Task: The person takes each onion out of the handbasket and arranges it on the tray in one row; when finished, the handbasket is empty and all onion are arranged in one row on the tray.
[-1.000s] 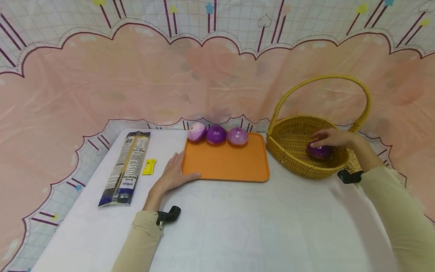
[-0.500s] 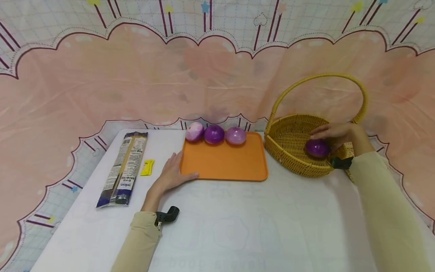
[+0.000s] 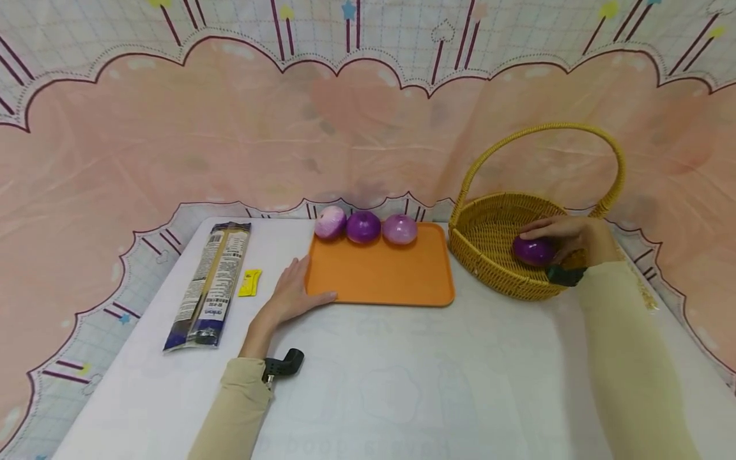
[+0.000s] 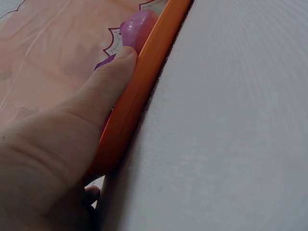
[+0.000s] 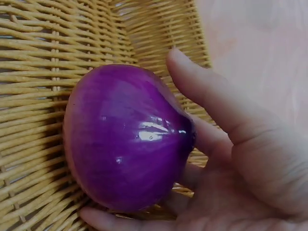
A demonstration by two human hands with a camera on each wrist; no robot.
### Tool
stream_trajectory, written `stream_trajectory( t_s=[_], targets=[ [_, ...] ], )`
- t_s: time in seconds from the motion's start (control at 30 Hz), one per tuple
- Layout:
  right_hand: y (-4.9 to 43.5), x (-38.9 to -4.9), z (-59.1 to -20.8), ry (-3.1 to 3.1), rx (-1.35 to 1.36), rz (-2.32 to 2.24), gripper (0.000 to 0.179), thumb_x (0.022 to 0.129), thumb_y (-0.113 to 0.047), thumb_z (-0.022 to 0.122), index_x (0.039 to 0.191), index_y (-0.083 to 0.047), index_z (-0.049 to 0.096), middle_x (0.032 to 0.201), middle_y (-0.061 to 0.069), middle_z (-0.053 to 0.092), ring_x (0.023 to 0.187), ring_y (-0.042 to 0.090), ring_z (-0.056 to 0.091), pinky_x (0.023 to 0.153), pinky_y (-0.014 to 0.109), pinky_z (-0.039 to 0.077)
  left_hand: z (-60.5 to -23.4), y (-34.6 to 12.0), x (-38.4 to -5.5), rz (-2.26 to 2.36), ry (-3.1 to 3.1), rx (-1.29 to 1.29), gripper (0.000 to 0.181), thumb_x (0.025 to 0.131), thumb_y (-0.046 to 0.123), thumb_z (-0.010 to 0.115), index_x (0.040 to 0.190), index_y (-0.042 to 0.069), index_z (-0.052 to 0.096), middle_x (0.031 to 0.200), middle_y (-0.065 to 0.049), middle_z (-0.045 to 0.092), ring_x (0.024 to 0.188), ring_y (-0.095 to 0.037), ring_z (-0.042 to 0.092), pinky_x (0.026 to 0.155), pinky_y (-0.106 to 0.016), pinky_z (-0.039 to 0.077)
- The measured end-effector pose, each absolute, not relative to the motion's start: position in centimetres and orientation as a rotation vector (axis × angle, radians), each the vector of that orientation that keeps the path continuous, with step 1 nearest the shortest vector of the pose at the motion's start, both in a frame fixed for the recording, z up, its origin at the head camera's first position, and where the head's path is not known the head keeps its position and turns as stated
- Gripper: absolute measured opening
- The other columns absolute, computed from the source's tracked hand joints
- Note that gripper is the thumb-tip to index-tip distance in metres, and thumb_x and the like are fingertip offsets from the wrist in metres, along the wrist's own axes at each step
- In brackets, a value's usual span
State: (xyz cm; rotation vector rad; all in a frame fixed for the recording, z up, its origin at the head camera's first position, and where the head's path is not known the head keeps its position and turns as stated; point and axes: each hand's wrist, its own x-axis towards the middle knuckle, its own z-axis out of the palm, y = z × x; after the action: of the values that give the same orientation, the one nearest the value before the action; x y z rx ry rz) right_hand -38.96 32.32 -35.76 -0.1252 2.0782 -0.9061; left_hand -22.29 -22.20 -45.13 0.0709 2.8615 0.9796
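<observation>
A glossy purple onion (image 3: pixel 533 251) lies inside the wicker basket (image 3: pixel 485 268) on the right. My right hand (image 3: pixel 566 233) cups it, fingers bent round its far side; in the right wrist view the thumb (image 5: pixel 207 91) stands a little off the skin. At the orange tray (image 3: pixel 379 275), my left hand (image 3: pixel 292 292) rests on the near left corner, with straight fingers along the left side and the thumb on the front edge. A pale pink onion (image 3: pixel 330 223), a dark purple onion (image 3: pixel 363 227) and a pinkish purple onion (image 3: pixel 400 229) sit in a row at the tray's back.
Left of the tray lie a long plastic packet (image 3: pixel 213 281) and a small yellow sachet (image 3: pixel 250 283). The tall basket handle (image 3: pixel 540 130) arches above the right hand. A gold glittery object (image 3: pixel 648 297) is partly hidden behind the right sleeve. A patterned cloth (image 3: pixel 259 140) hangs behind the table.
The right fingers lifted off the onion a little, then came down round it again. That onion has shifted slightly left in the basket. My left hand has stayed at the tray.
</observation>
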Motion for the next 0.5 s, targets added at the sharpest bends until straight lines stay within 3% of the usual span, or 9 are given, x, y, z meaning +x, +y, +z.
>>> stream_trajectory(
  t_s=[0.13, 0.5],
  targets=[
    [32.43, -38.95, -35.89, 2.095, -0.147, -0.885, 0.078, 0.098, -0.047, 0.050, 0.155, -0.005, 0.016, 0.159, 0.028, -0.008, 0.144, 0.053, 0.007, 0.097, 0.054, 0.052, -45.15, -22.14, -22.29, 0.978, 2.852, 0.067, 0.113, 0.079, 0.060, 0.069, 0.156, 0.005, 0.006, 0.163, -0.019, 0.010, 0.152, -0.038, 0.001, 0.124, -0.055, 0.002],
    [32.77, -39.27, -36.17, 2.058, -0.146, -0.895, 0.077, 0.099, -0.045, 0.048, 0.156, -0.007, 0.012, 0.160, 0.026, -0.014, 0.145, 0.052, -0.006, 0.104, 0.067, 0.040, -45.17, -22.16, -22.49, 0.967, 2.853, 0.075, 0.116, 0.078, 0.062, 0.069, 0.156, 0.003, 0.006, 0.163, -0.021, 0.011, 0.151, -0.039, 0.001, 0.123, -0.057, 0.002]
  ],
)
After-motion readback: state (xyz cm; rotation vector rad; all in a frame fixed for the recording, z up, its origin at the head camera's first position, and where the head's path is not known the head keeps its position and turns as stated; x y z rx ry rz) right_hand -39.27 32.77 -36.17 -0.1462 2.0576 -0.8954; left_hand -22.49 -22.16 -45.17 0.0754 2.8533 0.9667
